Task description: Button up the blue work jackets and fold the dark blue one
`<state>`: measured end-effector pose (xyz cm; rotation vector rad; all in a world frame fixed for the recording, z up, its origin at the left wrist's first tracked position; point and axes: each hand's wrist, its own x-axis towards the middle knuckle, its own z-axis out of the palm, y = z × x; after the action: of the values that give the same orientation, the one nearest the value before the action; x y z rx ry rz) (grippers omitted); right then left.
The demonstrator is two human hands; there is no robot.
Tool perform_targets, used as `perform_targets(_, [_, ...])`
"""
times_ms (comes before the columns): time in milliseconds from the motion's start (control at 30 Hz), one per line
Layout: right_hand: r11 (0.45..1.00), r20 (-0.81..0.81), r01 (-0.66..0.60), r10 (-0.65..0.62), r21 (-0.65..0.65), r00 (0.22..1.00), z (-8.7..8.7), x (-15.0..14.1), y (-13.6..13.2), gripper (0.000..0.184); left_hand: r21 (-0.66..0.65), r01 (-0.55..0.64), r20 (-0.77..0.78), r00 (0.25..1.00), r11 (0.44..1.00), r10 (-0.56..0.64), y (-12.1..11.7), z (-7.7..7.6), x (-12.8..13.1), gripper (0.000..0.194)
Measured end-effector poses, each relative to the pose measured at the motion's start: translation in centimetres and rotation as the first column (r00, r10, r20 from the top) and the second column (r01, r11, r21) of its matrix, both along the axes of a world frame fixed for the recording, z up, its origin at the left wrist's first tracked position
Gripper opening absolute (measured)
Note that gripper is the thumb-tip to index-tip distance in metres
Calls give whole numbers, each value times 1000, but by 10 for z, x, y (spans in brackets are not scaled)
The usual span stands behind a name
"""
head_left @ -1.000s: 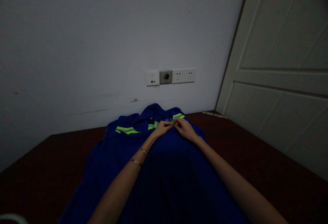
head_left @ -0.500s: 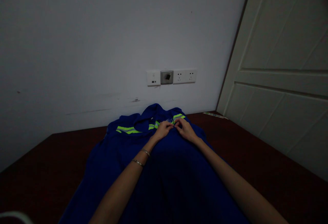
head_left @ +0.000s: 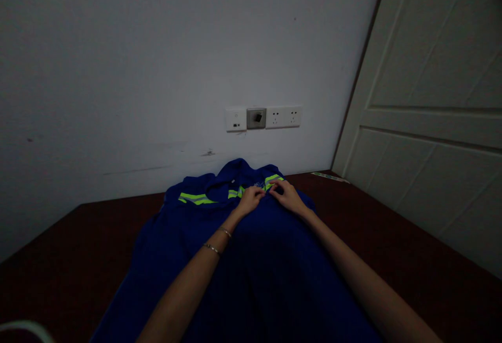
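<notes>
The grip of the left hand (head_left: 249, 200) is drawn in, fingertips close together at the front of the blue garment (head_left: 172, 238); the grip of the right hand (head_left: 288, 196) faces it, thumb and forefinger curved toward each other. Whether either pinches cloth or a small fastener cannot be told. The opposed placement probably allows both sides of one small spot to be controlled. The garment lies spread on the desk (head_left: 102, 228), collar end toward the wall (head_left: 117, 71), likely so that its front faces up within reach. A reflective band (head_left: 196, 198) crosses the upper part. Beyond the collar, sockets (head_left: 283, 117) are mounted on the wall; a thin strip (head_left: 330, 177) lies near the panelled door (head_left: 427, 139).
</notes>
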<state>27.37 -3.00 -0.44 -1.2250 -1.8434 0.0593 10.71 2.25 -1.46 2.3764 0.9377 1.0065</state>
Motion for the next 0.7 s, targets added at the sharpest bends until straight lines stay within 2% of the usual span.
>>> perform_targets(100, [996,198,71,-80,50,977,12,1,-6,12,8,-15,-27,1000,1000,15,2,-2,1,14])
perform_targets(267, [983,445,145,-180,112,877,16,-12,-14,14,75,-40,-90,995,996,46,2,-2,2,15])
perform_targets(467, [979,479,168,-203,115,854,8,-14,-11,16,141,-55,-166,983,988,78,-2,1,1,17])
perform_targets(700, [974,444,166,-217,152,869,10,-14,-15,14,157,-71,-150,984,985,95,-3,2,0,18])
